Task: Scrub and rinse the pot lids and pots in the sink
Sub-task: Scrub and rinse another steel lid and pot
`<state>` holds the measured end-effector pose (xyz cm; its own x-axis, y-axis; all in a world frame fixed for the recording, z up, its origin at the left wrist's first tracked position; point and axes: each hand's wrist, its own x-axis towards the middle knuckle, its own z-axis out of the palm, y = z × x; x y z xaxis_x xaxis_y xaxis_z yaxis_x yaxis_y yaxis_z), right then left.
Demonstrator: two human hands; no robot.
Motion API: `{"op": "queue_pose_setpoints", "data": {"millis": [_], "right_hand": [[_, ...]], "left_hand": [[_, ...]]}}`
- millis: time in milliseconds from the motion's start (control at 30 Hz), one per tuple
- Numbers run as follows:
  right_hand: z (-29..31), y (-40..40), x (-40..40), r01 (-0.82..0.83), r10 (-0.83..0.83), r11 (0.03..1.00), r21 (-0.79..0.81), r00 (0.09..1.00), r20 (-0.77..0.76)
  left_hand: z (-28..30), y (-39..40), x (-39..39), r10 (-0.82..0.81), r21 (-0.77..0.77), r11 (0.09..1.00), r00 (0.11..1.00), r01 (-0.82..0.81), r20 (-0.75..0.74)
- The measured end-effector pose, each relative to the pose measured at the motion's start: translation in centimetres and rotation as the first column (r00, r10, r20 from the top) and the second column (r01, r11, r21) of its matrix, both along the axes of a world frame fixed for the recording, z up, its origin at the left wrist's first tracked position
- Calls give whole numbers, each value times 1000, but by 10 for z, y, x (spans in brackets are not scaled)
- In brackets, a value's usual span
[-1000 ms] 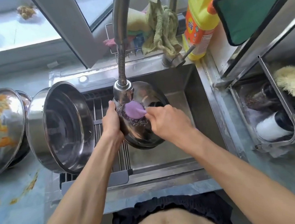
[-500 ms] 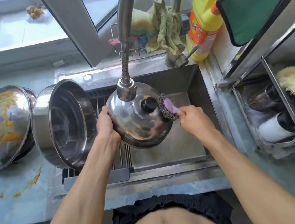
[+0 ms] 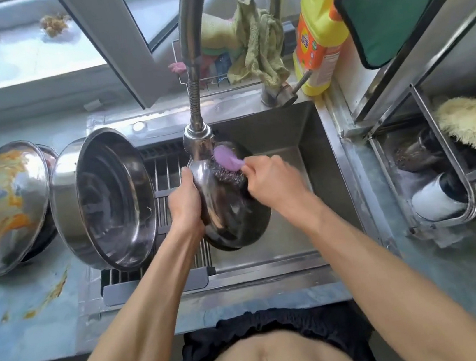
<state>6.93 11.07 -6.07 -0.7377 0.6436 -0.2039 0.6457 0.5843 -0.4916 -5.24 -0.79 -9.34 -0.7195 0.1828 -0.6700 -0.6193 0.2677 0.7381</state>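
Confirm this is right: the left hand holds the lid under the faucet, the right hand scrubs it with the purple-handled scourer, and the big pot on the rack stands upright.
Wrong on one point: in the head view the big pot lies tipped on its side on the rack, its opening facing the camera. The left hand does hold the lid under the faucet, and the right hand scrubs with the purple-handled scourer.

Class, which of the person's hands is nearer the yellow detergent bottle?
Right. The right hand scrubs below-left of the detergent bottle; the left hand grips the pot lid farther left.
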Motion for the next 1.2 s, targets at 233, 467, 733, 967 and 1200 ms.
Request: {"op": "queue_pose_setpoints", "data": {"millis": [233,467,733,967,1200], "right_hand": [[-42,38,13,164,-157,976,-145,986,57],[-52,-18,57,101,-82,981,-165,990,115],[-10,-26,28,-8,8,1000,-1,997,-82],[-21,40,1,59,-61,996,-65,998,-29],[-59,22,47,154,-148,972,-178,988,47]], "left_hand": [[6,-22,-22,50,97,994,997,-56,56],[5,-3,-16,344,51,934,926,-355,156],[6,6,5,85,7,996,995,-85,-57],[14,-20,-14,-54,-2,999,995,54,-80],[9,-17,-24,223,125,965,972,-231,78]]}}
